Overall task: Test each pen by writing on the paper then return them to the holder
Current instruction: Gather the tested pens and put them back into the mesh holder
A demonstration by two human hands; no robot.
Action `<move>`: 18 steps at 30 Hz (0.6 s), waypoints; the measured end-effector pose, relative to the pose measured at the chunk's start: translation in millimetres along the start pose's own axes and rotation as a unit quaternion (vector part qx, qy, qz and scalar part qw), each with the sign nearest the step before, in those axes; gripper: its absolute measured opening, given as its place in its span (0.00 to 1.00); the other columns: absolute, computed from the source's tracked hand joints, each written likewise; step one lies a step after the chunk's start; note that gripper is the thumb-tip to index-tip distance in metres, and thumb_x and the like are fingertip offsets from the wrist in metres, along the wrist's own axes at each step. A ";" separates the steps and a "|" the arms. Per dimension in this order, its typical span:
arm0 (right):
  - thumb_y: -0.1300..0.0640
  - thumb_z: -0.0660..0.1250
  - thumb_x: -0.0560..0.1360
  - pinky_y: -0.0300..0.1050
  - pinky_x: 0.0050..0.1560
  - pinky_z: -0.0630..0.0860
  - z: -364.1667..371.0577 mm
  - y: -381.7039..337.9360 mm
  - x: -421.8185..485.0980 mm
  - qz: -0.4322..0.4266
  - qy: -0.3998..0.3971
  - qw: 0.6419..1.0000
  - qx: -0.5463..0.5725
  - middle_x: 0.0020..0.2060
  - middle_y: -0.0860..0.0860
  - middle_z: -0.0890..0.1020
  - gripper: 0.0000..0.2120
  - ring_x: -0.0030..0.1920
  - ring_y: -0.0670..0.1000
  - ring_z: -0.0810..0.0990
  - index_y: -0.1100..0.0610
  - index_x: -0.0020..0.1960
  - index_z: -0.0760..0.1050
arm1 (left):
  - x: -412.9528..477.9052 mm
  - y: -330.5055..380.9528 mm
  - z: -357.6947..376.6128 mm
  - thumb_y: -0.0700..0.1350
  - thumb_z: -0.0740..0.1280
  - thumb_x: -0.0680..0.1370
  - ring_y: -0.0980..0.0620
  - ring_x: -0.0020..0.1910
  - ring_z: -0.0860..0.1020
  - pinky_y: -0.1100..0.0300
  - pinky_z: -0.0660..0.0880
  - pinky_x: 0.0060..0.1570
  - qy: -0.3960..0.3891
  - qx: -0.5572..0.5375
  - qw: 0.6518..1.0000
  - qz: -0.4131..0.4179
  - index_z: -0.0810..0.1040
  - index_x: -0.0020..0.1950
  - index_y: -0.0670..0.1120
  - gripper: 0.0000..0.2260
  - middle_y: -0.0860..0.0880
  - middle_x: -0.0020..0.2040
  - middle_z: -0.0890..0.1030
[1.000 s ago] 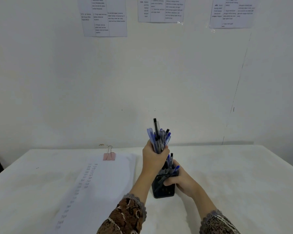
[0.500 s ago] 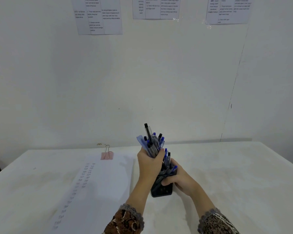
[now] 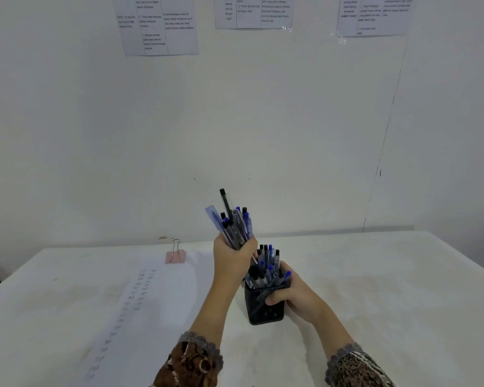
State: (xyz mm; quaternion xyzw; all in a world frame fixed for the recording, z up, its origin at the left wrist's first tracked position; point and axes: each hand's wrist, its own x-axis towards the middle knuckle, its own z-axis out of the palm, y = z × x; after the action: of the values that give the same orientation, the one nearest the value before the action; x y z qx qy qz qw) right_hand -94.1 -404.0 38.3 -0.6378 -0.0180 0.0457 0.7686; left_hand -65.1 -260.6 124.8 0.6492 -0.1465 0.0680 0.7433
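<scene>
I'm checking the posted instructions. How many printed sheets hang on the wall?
3: a left sheet, a middle sheet and a right sheet, all along the top, cut off by the frame edge. Others may hang out of view.

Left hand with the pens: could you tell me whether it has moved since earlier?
Yes: the left hand has shifted left, away from the holder, toward the binder clip.

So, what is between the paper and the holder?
Only the left hand, which grips a bundle of pens, and its forearm stand between paper and holder; the table there is otherwise bare, as the head view shows.
</scene>
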 end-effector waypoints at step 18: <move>0.68 0.74 0.52 0.52 0.50 0.78 3.2 1.0 -3.0 0.002 0.027 0.999 -0.032 0.56 0.65 0.78 0.40 0.54 0.63 0.79 0.57 0.63 0.68 | 9.7 19.1 -22.5 0.32 0.61 0.61 0.51 0.22 0.70 0.61 0.70 0.25 -0.089 -0.169 0.981 -0.046 0.77 0.36 0.43 0.10 0.48 0.27 0.74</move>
State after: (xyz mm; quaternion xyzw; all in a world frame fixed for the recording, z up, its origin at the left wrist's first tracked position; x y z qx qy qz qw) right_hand -97.5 -401.0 38.0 -0.6628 0.0026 0.0296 0.7482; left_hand -58.6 -236.5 143.3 0.5240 -0.1918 -0.0500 0.8283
